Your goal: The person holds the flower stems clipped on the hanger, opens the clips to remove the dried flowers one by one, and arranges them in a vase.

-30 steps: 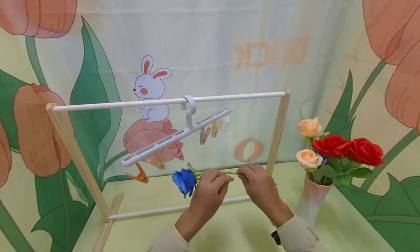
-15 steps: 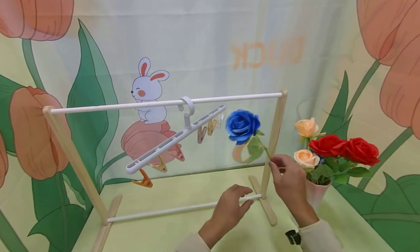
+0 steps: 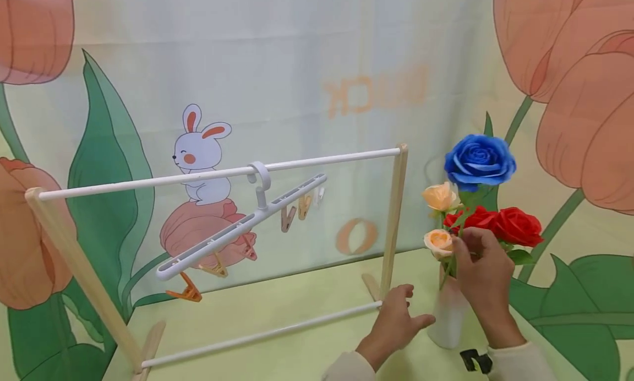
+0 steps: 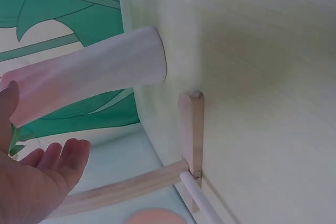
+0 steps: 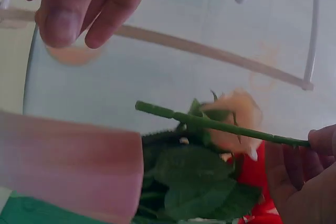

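My right hand pinches the green stem of a blue rose. The bloom stands upright above the other flowers, and the stem's cut end shows beside the mouth of a pink-and-white vase. In that vase are two peach roses and two red roses, partly behind my right hand. My left hand holds nothing; its fingers and thumb are spread, just left of the vase. The left wrist view shows the thumb overlapping the vase's pink upper part.
A wooden rack with a white top bar stands to the left. From it hangs a grey hanger with several small clips, an orange clip among them. A printed curtain backs the pale green table.
The blue rose has turned from lying sideways to upright and moved right, over the vase. My left hand has let go of its stem and followed to the right. The head view has shifted right.
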The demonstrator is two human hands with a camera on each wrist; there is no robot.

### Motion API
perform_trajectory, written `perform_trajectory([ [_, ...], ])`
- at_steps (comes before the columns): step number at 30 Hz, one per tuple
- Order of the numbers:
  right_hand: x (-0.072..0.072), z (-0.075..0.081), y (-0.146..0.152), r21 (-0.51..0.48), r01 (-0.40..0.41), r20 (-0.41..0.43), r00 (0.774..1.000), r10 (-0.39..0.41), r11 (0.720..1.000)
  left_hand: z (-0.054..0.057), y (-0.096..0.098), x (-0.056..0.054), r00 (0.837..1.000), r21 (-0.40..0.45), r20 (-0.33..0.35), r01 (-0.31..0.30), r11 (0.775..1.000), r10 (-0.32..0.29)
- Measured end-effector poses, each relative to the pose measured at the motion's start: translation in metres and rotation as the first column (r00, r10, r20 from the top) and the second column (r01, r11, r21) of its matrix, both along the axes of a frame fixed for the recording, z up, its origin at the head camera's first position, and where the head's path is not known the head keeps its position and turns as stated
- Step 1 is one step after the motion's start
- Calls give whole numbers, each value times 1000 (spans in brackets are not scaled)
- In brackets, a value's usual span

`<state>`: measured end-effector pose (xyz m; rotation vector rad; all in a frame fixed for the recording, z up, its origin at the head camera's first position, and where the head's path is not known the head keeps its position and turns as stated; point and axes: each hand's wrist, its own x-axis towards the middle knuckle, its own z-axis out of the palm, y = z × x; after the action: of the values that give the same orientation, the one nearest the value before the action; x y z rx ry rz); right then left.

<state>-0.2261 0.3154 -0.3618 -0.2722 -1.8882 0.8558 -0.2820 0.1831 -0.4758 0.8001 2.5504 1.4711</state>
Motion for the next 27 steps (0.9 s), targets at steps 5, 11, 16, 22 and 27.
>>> perform_trajectory([
  [5,10,11,20,-31,75,-40,996,-76,997,10,39,-7,998,-36,-60,-15,999,13],
  [11,11,16,31,-28,121,-74,990,-122,992,14,70,-7,1000,57,24,-11,998,10],
  [16,8,10,34,-21,146,-79,986,-147,989,6,81,-9,996,172,89,-31,985,16],
  [22,8,-3,38,-29,163,11,987,-163,986,-4,88,-10,996,155,58,-76,985,67],
  [27,7,-12,48,-7,161,97,982,-159,987,-1,93,-10,998,131,-1,-66,989,67],
])
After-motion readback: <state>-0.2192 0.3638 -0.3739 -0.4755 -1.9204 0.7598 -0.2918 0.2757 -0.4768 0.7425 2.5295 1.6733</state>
